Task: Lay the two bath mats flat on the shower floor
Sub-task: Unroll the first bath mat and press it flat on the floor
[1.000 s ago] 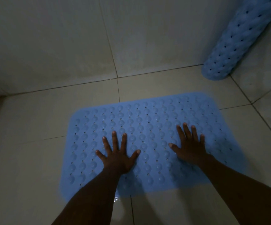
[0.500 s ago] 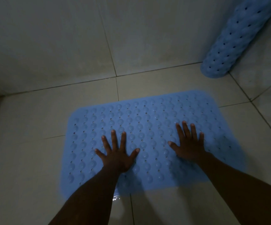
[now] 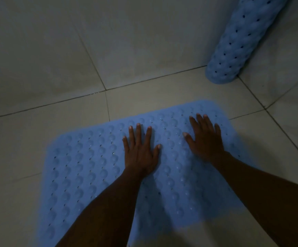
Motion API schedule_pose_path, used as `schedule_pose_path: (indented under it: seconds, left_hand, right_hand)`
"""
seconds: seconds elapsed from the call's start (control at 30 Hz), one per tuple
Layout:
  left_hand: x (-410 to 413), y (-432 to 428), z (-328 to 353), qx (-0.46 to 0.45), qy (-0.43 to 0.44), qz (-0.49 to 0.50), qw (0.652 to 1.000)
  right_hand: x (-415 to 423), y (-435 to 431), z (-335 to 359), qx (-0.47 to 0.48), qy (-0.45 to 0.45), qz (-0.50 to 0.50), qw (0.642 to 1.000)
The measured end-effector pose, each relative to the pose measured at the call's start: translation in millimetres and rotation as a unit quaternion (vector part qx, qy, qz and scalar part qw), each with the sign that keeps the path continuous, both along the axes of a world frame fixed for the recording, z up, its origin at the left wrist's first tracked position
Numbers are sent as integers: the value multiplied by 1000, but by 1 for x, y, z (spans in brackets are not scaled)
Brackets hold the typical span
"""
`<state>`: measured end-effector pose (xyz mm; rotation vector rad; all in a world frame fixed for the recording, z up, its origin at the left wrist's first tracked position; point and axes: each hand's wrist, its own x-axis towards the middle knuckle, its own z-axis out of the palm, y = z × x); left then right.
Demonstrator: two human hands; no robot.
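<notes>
A light blue bath mat with rows of round bumps and small holes lies spread flat on the tiled shower floor. My left hand rests palm down near the mat's far middle, fingers spread. My right hand presses flat on the mat's far right part, fingers apart too. Neither hand grips anything. A second blue mat is rolled into a tube and stands leaning in the far right corner, its lower end on the floor.
Pale tiled walls rise behind the mat and on the right. Bare floor tiles with dark grout lines surround the flat mat. The light is dim.
Both hands have slid forward over the mat toward its far edge, and the view has moved closer and lower. The rolled mat has stayed in the corner.
</notes>
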<state>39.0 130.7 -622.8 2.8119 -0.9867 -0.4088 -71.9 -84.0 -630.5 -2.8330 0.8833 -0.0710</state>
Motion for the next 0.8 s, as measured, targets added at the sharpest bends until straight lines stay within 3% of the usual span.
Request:
schedule_pose_path:
  seconds: [0.37,0.8]
  left_hand:
    - [8,-31,-30,-12,-59,-19,998]
    - [11,-36,-24,27,-18,-21,999]
  right_hand:
    - [41,-15,-31,-47,13,17,999]
    - [46,-22,-26,9,81,18,997]
